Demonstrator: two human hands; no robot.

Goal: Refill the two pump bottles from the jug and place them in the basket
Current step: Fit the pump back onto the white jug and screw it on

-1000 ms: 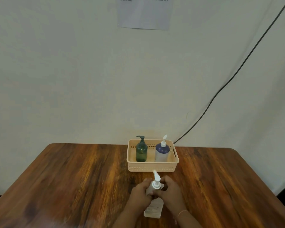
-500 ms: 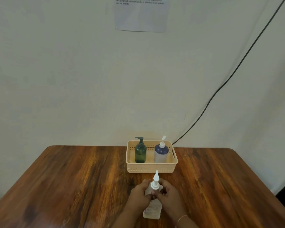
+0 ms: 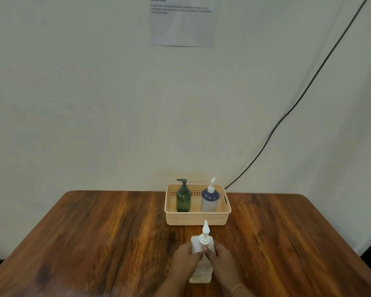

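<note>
A brown wooden table (image 3: 94, 243) with streaked grain and rounded far corners fills the lower part of the view, pushed against a plain pale wall (image 3: 73, 103). At the 6 o'clock edge of the scene, two bare hands wrap a white plastic jug (image 3: 201, 273) standing upright on the table; it has a flattish, squared body and a white pump top whose pointed nozzle aims toward 12 o'clock. The left hand (image 3: 185, 259) curls closed around the jug's left side, and the right hand (image 3: 222, 260) curls closed around its right side, fingertips meeting just below the pump collar. A thin bangle (image 3: 237, 287) circles the right wrist. Just beyond the jug, toward 12 o'clock, sits a peach plastic basket (image 3: 197, 220), rectangular, with perforated walls and a rolled rim. Inside it two pump bottles stand upright: a dark green bottle (image 3: 183, 200) with a dark pump on the left, and a blue-and-white bottle (image 3: 210, 200) with a white pump on the right. A black cable (image 3: 298, 99) runs down the wall from 1 o'clock to behind the basket. A printed paper sheet (image 3: 181, 22) hangs on the wall at 12 o'clock; most of its text is too small to read.
</note>
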